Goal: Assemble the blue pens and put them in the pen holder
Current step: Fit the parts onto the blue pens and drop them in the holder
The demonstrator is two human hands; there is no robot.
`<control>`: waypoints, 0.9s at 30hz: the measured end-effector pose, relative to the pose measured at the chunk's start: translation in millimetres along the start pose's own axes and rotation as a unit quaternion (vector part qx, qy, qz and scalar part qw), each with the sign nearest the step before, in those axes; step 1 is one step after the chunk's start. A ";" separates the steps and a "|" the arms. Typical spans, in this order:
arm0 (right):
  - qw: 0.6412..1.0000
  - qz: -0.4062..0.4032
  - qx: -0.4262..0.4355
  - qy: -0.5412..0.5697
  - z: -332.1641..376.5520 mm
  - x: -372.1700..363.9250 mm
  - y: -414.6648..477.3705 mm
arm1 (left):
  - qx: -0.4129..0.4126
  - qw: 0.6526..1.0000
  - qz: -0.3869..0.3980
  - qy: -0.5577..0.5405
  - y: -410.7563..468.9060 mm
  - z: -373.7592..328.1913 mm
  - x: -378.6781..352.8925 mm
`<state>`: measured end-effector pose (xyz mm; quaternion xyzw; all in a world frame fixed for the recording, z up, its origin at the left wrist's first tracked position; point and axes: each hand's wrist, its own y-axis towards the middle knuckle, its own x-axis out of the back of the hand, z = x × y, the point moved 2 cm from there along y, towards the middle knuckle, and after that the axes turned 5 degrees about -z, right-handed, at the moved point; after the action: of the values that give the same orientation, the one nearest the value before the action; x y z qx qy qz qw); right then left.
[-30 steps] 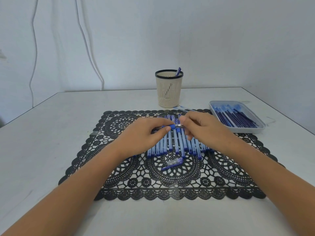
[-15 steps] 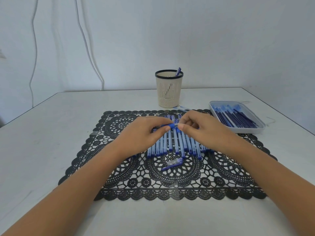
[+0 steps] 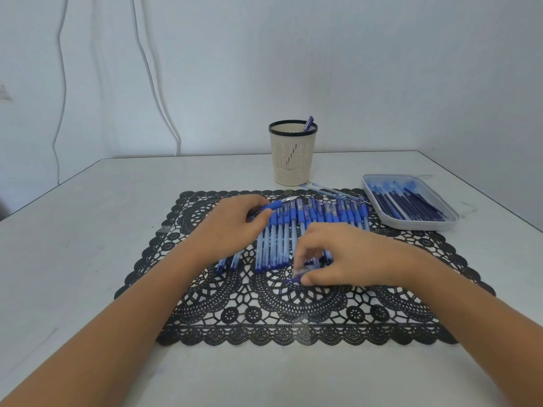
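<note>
The white table (image 3: 88, 230) carries a black lace placemat (image 3: 293, 318), with a grey tray (image 3: 452, 223) of dark refills at its right and the cream pen holder (image 3: 292, 160) standing behind, just beyond the mat's far edge, 1 finished pen (image 3: 308, 123) leaning inside it. A row of blue pens (image 3: 276, 245) lies side by side across the mat. From where I stand, the step in hand looks like capping. To do it well, the cap wants lifting straight off the lace without nudging the row just beside it, then turning open end toward the tip and pushing on along the pen's line. The left hand (image 3: 226, 227) rests at the row's far left, fingers curled round 1 pen (image 3: 273, 205) whose tip points right. The right hand (image 3: 346, 254) is bent low over a small blue cap (image 3: 293, 279) on the mat. Its thumb (image 3: 305, 279) touches the piece, but the other fingertips are blurred, so I cannot tell whether they have it pinched.
</note>
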<state>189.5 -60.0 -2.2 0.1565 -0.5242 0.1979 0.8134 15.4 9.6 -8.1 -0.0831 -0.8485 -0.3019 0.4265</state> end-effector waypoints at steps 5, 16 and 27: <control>0.979 -0.155 -0.072 0.108 -20.2 20.5 -1.4 | -0.021 0.999 0.028 -0.005 -2.0 -4.7 -0.5; 0.949 -0.248 -0.094 0.173 -33.7 22.2 3.4 | -0.073 0.996 0.048 0.005 -4.0 -11.9 -3.6; 0.931 -0.271 -0.067 0.236 -24.9 6.2 9.8 | -0.047 0.997 0.054 -0.029 -4.1 -21.7 -3.7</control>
<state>206.7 -39.0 -6.0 0.1866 -0.2662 -0.0347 0.9450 30.7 -5.9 -2.9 -0.1575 -0.8398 -0.3155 0.4127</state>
